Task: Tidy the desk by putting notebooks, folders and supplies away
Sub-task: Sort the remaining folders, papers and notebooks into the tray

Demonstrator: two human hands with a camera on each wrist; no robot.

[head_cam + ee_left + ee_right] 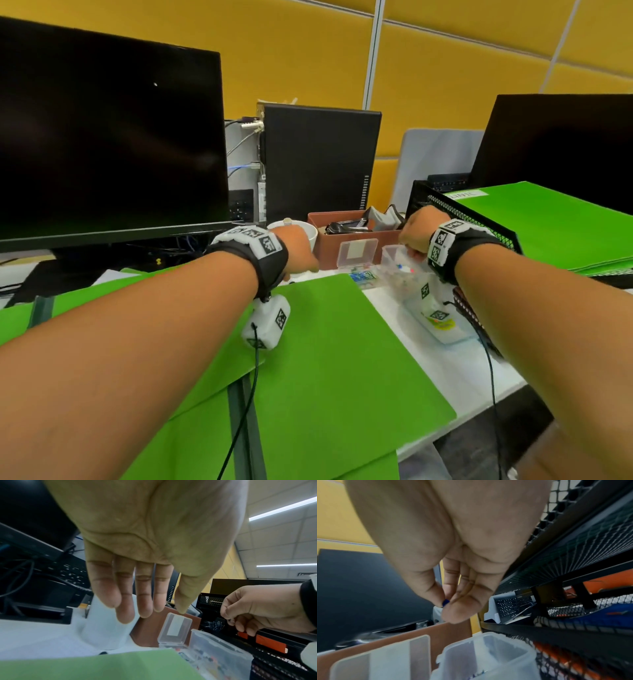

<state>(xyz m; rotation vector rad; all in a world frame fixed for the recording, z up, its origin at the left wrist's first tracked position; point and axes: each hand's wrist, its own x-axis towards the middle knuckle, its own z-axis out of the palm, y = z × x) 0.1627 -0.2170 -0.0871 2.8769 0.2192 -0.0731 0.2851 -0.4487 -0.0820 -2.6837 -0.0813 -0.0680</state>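
My right hand (416, 236) hovers over a clear plastic tub (399, 262) of small coloured supplies. Thumb and fingertips pinch a tiny dark blue item (445, 602), too small to identify. The tub (488, 655) stands open right under that pinch. My left hand (301, 255) hangs with straight fingers (126, 601) and holds nothing, above the far edge of a green folder (335, 342) and in front of a white mug (303, 229). A small clear box (356, 255) with its lid raised stands between the two hands.
A brown tray (342, 217) of dark odds and ends sits behind the small box. A black mesh rack (455, 212) at right carries green folders (548, 222). More green folders overlap at left. Monitors and a computer tower stand at the back.
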